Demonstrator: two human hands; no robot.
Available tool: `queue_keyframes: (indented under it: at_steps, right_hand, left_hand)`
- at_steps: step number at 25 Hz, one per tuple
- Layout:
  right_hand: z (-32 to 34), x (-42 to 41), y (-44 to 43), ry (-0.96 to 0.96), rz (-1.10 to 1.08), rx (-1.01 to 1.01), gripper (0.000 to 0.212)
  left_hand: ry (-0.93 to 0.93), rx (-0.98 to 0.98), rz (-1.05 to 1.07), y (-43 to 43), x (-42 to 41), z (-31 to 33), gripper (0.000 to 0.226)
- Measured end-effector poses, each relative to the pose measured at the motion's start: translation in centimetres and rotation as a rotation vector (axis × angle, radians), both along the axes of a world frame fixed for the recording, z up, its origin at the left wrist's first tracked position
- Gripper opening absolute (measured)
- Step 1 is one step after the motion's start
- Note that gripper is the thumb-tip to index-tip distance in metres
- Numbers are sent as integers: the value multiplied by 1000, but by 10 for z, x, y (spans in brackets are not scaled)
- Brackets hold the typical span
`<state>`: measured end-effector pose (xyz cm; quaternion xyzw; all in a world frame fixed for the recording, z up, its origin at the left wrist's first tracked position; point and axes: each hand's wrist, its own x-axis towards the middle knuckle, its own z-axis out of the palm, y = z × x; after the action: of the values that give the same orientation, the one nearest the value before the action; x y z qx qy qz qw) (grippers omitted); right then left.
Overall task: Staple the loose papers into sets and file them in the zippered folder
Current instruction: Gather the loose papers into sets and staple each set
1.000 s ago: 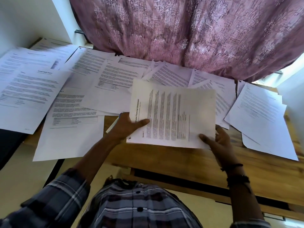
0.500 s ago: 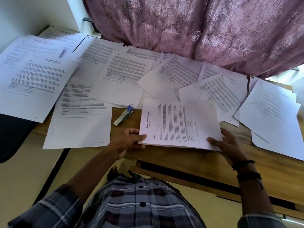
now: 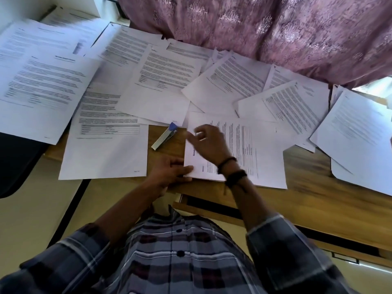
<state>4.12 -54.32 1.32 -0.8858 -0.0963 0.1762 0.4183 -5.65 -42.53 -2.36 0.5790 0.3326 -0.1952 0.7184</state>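
Note:
A set of printed papers [image 3: 263, 158] lies on the wooden table [image 3: 318, 198] in front of me. My left hand [image 3: 169, 171] holds its near left corner, thumb on top of the sheet. My right hand [image 3: 209, 143] hovers over the left part of the set, blurred, fingers loosely curled and holding nothing. Just left of it, a small stapler [image 3: 164, 137] with a blue end lies on bare wood. Loose printed sheets [image 3: 167, 81] cover the rest of the table. I see no zippered folder for certain.
More sheets [image 3: 104, 149] overhang the table's near left edge, and another pile [image 3: 356, 134] sits at the right. A purple patterned curtain [image 3: 275, 28] hangs behind the table. A dark object [image 3: 14, 164] lies below the papers at far left.
The paper set came down from the air onto the table. My right hand let go of its right edge and swung left across it toward the stapler. My left hand stayed at the near left corner.

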Motion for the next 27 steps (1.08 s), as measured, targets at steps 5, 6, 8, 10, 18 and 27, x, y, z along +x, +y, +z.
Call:
queue_keyframes:
  at_steps: [5,6,8,10,18,27]
  right_hand:
    - [-21,1,76,93,-40,-167,43]
    - [-21,1,80,91,-46,-168,38]
    - [-16,2,82,88,-66,-159,31]
    - [-7,4,77,47,-77,-88,35]
    - [38,-25,-24,325,-299,812,11]
    - [19,-126,-64,585,-391,557,24]
  left_hand:
    - [-81,165,-31,-3,-4,6,17]
    - [-82,216,-74,-3,-4,7,14]
    - [-63,210,-101,-2,-3,6,15]
    - [-25,114,-32,-4,-5,7,17]
    - [40,-42,33,-3,-6,10,28]
    - [64,-119,100,-12,0,9,40]
